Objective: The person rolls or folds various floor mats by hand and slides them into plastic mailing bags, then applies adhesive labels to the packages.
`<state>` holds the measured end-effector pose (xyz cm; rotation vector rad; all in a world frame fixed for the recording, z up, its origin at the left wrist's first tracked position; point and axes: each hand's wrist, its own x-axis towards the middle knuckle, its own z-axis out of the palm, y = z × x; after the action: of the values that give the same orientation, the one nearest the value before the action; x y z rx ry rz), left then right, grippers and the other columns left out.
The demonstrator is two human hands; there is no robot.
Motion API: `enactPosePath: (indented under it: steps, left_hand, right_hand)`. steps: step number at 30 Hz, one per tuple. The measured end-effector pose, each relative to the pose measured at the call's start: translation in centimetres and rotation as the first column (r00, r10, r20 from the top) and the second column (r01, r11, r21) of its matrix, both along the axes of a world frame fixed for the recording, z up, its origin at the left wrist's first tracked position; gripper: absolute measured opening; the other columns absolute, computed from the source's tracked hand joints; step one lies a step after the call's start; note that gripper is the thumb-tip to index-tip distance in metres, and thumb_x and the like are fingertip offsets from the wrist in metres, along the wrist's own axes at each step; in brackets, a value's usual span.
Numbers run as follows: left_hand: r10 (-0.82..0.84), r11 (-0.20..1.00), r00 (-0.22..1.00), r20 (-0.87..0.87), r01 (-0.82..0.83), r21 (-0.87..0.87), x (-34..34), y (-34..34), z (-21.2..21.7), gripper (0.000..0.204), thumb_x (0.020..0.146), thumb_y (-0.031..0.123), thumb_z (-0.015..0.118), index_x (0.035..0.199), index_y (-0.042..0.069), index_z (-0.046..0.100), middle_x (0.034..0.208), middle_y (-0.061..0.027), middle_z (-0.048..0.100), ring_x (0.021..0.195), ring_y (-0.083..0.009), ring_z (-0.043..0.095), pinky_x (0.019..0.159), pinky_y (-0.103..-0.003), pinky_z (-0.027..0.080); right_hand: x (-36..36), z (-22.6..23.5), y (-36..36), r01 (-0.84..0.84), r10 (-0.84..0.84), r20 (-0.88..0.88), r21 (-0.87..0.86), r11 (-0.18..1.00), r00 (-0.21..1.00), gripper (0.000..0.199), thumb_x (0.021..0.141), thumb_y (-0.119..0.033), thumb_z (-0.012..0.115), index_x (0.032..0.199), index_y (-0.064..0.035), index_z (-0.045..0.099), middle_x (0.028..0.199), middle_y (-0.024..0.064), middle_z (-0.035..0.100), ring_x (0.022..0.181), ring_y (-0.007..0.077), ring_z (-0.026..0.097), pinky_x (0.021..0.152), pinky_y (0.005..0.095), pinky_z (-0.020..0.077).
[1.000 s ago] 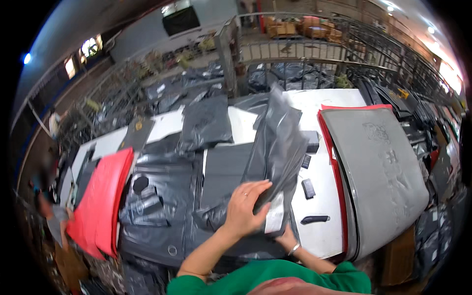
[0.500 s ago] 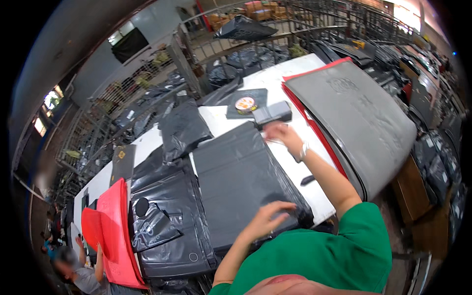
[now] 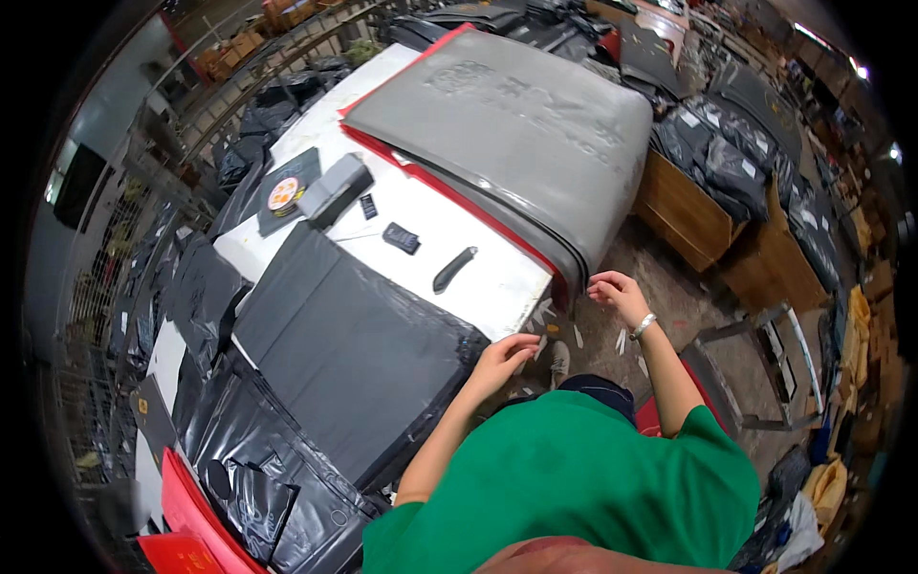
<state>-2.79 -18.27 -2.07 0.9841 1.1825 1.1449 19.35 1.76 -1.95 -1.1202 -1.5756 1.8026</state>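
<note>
Flat dark grey mailer bag lies on the white table, near edge. Left hand rests fingers on the bag's right corner, not clenched. Right hand, released, hovers just beside the grey sheet stack overhanging the table's right end.

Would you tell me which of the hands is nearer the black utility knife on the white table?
Left. The left hand sits at the table edge just below the knife; the right hand hangs beyond the table corner.
</note>
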Motion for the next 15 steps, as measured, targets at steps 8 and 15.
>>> enactPosePath:
  steps: [8,15]
  left_hand:
    - [-0.024,0.991,0.999,-0.031,0.02,-0.129,9.9,16.6,-11.8,0.036,0.087,0.012,0.055,0.12,0.0,0.048,0.106,-0.0087,0.059,0.096,-0.0144,0.056,0.083,-0.027,0.045]
    - [0.688,0.684,0.61,-0.392,-0.725,0.072,7.7,24.5,-12.2,0.053,0.077,0.004,0.06,0.126,0.002,0.039,0.114,-0.0147,0.046,0.102,-0.0236,0.049,0.087,-0.033,0.043]
  right_hand:
    - [13.0,-7.3,5.8,0.219,-0.229,-0.057,-0.141,0.965,0.972,0.021,0.09,-0.017,0.053,0.105,-0.0027,0.058,0.09,0.0068,0.064,0.079,0.0134,0.061,0.071,0.0248,0.0486]
    - [22.2,-8.8,14.3,0.282,-0.281,0.026,-0.129,0.951,0.959,0.021,0.09,-0.016,0.054,0.104,-0.0007,0.058,0.088,0.0067,0.064,0.077,0.0112,0.06,0.068,0.022,0.0479]
